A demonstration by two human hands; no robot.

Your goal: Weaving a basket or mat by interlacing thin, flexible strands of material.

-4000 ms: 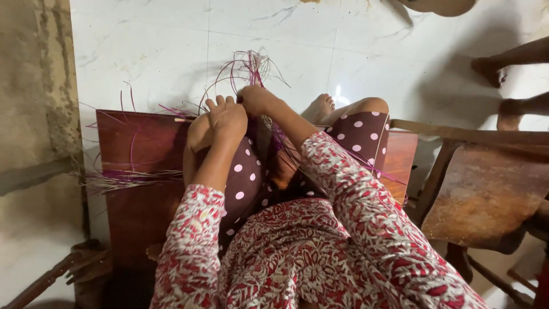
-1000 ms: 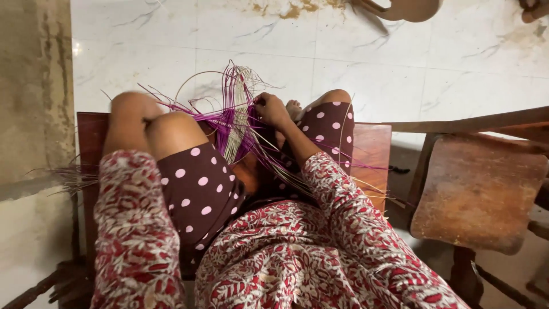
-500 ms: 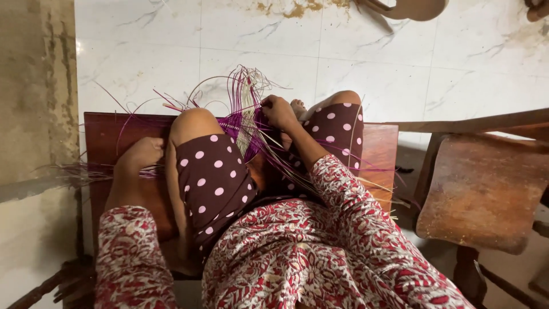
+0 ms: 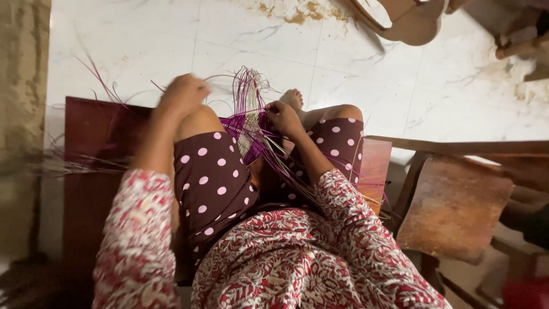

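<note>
The left hand (image 4: 183,94) is raised above the left knee (image 4: 197,123), fingers loosely curled and blurred. The right hand (image 4: 283,117) is held right of that knee, fingers pinched closed.

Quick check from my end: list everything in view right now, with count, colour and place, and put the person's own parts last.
woven piece: one, purple and pale strips, between the knees, loose strands fanning up.
loose strips: a bundle, purple and pale, lying on the board at left.
wooden board: one, dark red-brown, under the person.
wooden chair: one, worn brown, at right.
floor: white marble tiles, stained near the top.
wooden object: one, brown, top edge, kind unclear.
right hand: pinching the woven piece.
left hand: blurred, raised above the left knee, grip unclear.
</note>
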